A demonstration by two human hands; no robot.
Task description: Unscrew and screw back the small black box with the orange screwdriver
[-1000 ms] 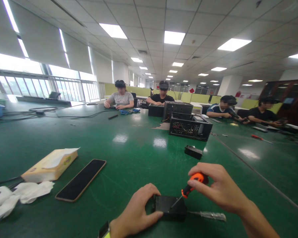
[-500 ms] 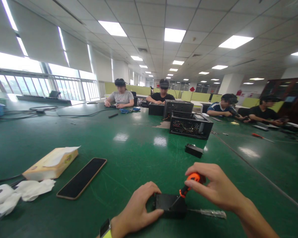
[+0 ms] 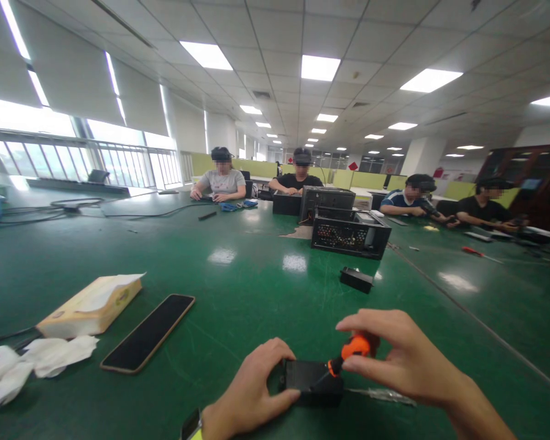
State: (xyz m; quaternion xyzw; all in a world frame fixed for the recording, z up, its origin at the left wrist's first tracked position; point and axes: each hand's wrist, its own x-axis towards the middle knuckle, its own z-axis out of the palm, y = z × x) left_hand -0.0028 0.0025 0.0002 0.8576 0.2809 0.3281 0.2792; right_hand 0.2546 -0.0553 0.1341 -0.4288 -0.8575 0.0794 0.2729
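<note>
On the green table in front of me lies a small black box (image 3: 305, 374). My left hand (image 3: 259, 382) grips its left end between thumb and fingers. An orange-and-black screwdriver (image 3: 356, 346) is in my right hand (image 3: 396, 354), its handle between thumb and fingers. The shaft slants down to the left, and its tip meets the top of the box; the screw under it is too small to make out. A second screwdriver with a clear handle (image 3: 392, 396) lies just right of the box, partly behind my right hand.
Farther off sits another black box (image 3: 356, 279). A phone (image 3: 149, 333), a tissue pack (image 3: 91, 305) and crumpled tissues (image 3: 59, 355) lie to the left. Beyond stand black computer cases (image 3: 348, 235). Several people work around the far side; a red screwdriver (image 3: 474, 251) lies at right.
My right hand has tipped the screwdriver lower, its handle dropping slightly, and my index finger has straightened off the handle. My left hand still holds the box in place.
</note>
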